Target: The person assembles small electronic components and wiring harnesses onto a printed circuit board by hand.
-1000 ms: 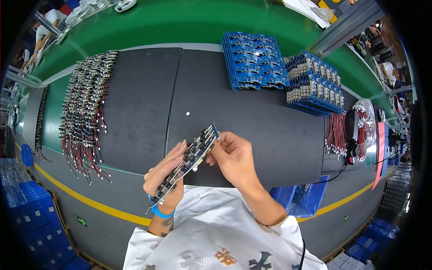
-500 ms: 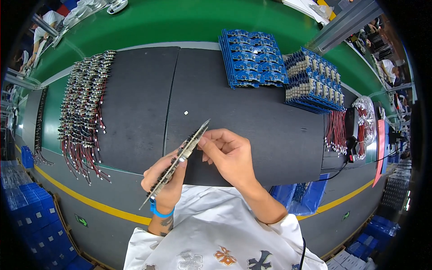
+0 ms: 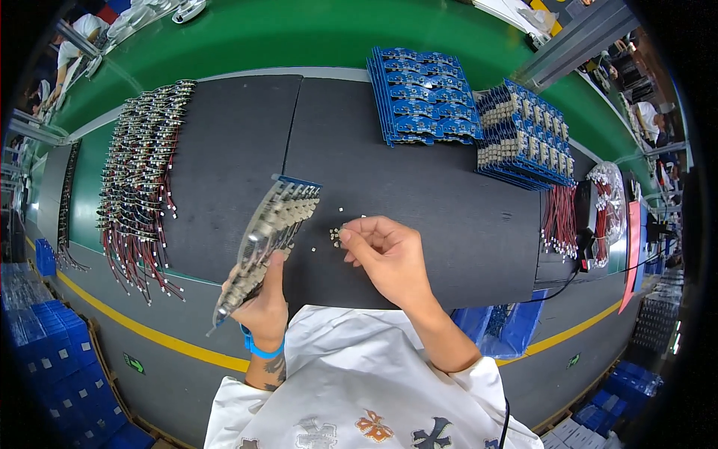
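Observation:
My left hand [image 3: 263, 303] is wrapped round the lower end of a circuit board panel [image 3: 258, 243] and holds it tilted above the mat. Rows of cream connectors [image 3: 288, 217] line the face turned toward the right. Close beside the board, my right hand [image 3: 393, 258] is closed, thumb against the curled fingers; whatever sits in its fingertips is too small to make out. Several tiny white pieces [image 3: 335, 236] show by the thumb tip, some perhaps in the air. One more white piece [image 3: 341, 209] lies a little farther off on the black mat [image 3: 224, 157].
Blue circuit board panels [image 3: 426, 97] stand at the back, with more connector-covered boards [image 3: 523, 142] to their right. Red cables [image 3: 559, 221] hang near the right edge. On the left lie rows of wired boards [image 3: 142, 172]. A blue bin [image 3: 516, 329] sits below the table edge.
The board has swung left and turned so its connector face shows. Several tiny white pieces now appear by my right hand, which has shifted slightly right, away from the board.

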Demonstrator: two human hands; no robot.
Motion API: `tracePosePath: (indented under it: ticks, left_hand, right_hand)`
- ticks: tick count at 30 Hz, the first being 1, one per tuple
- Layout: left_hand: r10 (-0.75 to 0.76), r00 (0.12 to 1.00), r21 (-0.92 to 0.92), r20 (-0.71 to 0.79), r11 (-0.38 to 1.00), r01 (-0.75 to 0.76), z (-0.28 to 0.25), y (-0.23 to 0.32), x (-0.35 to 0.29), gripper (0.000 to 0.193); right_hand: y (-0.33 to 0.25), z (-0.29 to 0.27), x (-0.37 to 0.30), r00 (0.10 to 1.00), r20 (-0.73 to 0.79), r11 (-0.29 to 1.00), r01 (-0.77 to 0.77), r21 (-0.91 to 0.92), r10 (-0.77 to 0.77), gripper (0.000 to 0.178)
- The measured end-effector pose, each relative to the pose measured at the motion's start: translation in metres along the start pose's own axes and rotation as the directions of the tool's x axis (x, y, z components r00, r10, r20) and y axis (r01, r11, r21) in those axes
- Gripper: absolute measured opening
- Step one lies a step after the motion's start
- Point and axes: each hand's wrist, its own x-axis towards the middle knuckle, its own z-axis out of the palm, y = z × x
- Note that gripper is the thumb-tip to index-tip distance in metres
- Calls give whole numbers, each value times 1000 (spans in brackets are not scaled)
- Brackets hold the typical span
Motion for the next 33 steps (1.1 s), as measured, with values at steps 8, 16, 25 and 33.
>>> tracePosePath:
  ticks: [8,16,25,33]
  left_hand:
    - [139,956,-163,258,982,-99,5,19,7,14]
    - [96,978,-49,184,995,-88,4,18,6,13]
    - [56,985,-93,166,995,-41,3,19,8,13]
    - [246,925,-170,290,964,-203,5,16,15,15]
  right_hand:
    - [-19,15,-8,989,83,966,96,240,-119,13]
    - [-17,10,-10,994,112,968,-33,248,6,16]
    - [-15,10,-7,982,-12,980,188,67,-188,13]
    - [-28,12,-11,985,152,942,22,335,-77,13]
